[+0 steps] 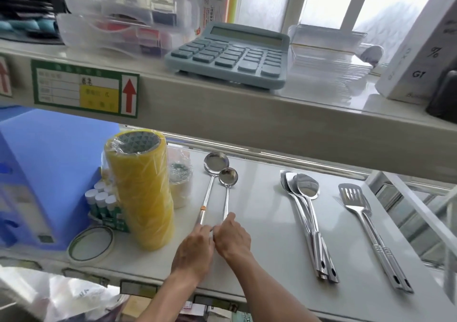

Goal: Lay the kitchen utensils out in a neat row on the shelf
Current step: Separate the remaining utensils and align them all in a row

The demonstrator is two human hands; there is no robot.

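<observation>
Two steel ladles lie side by side on the white lower shelf (267,212), bowls away from me: a larger ladle (214,163) on the left and a smaller ladle (228,176) on the right. My left hand (194,250) pinches the larger ladle's handle end. My right hand (232,236) grips the smaller ladle's handle; both hands touch each other. To the right lies a stack of steel serving spoons (306,188), handles toward me. Further right a slotted steel turner (352,198) lies alone.
A yellow stack of tape rolls (141,193) stands just left of the ladles, with glue sticks (101,203), a tape ring (91,245) and a blue box (44,173) beyond. The upper shelf holds a calculator (232,54) and overhangs the back.
</observation>
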